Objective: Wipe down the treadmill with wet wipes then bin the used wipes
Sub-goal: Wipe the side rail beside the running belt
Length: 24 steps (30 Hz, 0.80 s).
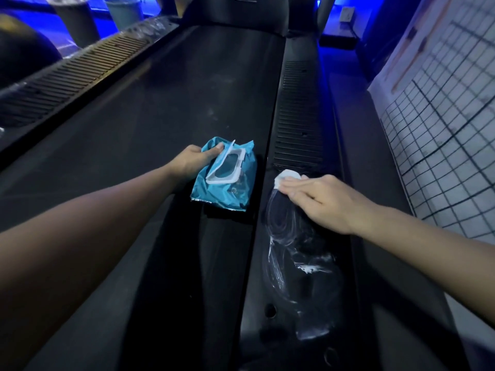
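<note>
A black treadmill belt (171,108) runs away from me, with a ribbed side rail (300,121) along its right. My left hand (191,160) grips the top corner of a blue wet wipe pack (227,194), which lies on the belt with its white lid flipped open. My right hand (318,199) lies flat with straight fingers on the right rail, pressing a white wet wipe (285,178) that shows under the fingertips. Shiny wet streaks (289,253) cover the rail behind that hand.
A second ribbed rail (80,73) lines the belt's left side. Two grey bucket-like bins (77,20) stand beyond it at the far left. A white tiled wall (442,135) rises close on the right. The treadmill's front housing (241,12) closes the far end.
</note>
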Available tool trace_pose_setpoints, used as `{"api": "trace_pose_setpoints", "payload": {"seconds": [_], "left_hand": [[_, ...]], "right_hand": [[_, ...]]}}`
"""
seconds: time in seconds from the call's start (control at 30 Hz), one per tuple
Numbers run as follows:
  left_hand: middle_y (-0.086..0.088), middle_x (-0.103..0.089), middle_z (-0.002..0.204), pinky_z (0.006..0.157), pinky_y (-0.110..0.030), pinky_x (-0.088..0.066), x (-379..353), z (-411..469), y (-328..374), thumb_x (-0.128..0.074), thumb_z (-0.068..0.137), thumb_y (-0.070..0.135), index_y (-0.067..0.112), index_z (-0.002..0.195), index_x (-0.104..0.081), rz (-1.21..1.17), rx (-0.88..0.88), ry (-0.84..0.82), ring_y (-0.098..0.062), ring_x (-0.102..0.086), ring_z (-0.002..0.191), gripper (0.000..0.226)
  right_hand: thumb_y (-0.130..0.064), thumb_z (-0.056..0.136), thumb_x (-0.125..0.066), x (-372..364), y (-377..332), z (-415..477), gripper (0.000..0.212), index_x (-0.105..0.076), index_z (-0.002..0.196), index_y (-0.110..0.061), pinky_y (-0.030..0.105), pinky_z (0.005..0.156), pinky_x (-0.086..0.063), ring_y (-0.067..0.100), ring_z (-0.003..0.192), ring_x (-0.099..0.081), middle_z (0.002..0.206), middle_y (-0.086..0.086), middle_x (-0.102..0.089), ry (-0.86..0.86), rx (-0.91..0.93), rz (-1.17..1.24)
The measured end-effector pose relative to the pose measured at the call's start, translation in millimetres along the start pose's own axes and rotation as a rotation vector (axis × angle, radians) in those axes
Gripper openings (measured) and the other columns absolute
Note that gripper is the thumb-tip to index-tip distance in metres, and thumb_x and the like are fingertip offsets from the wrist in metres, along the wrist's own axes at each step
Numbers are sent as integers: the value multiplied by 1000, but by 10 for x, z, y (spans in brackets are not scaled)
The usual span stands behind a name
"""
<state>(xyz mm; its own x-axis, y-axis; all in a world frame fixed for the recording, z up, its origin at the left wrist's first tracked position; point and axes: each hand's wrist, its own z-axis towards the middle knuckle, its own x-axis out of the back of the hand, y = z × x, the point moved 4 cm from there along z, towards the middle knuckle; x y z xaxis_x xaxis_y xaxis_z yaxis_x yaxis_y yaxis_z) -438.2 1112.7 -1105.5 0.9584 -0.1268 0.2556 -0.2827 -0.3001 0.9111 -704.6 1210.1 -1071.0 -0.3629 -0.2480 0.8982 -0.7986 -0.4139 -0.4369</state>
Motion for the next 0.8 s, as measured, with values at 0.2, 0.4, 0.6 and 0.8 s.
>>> {"api": "trace_pose_setpoints", "payload": {"seconds": [0.2,0.4,0.6,0.8], "left_hand": [[-13,-77,85,55,-27,-59,18,80,-19,-66,98,50,-2,101,-75,15,34,-56,-20,-74,64,53],[-11,-77,87,54,-24,-58,-5,156,-12,-65,98,54,0,98,-76,110,10,-23,-17,-73,62,55],[-14,-79,97,85,-41,-61,1,184,-59,-65,93,63,0,98,-78,182,-8,46,-27,-77,87,65],[-10,-80,94,87,-42,-61,11,173,-59,-64,93,65,3,96,-78,206,-15,28,-26,-77,90,63]], "right_hand": [[-46,93,-42,-66,-208,-232,46,-82,98,-23,32,98,-54,8,109,-70,108,0,-76,-106,128,204],[-43,93,-38,152,2,-407,45,-80,104,-30,28,101,-53,-4,113,-64,114,-25,-69,90,104,72],[-48,91,-29,-36,-191,8,53,-61,127,-25,46,108,-46,20,125,-60,133,-9,-65,-16,-47,-69],[-37,81,-33,-133,-593,-325,56,-68,125,-39,29,107,-47,-1,120,-62,131,-29,-59,-293,180,62]]}}
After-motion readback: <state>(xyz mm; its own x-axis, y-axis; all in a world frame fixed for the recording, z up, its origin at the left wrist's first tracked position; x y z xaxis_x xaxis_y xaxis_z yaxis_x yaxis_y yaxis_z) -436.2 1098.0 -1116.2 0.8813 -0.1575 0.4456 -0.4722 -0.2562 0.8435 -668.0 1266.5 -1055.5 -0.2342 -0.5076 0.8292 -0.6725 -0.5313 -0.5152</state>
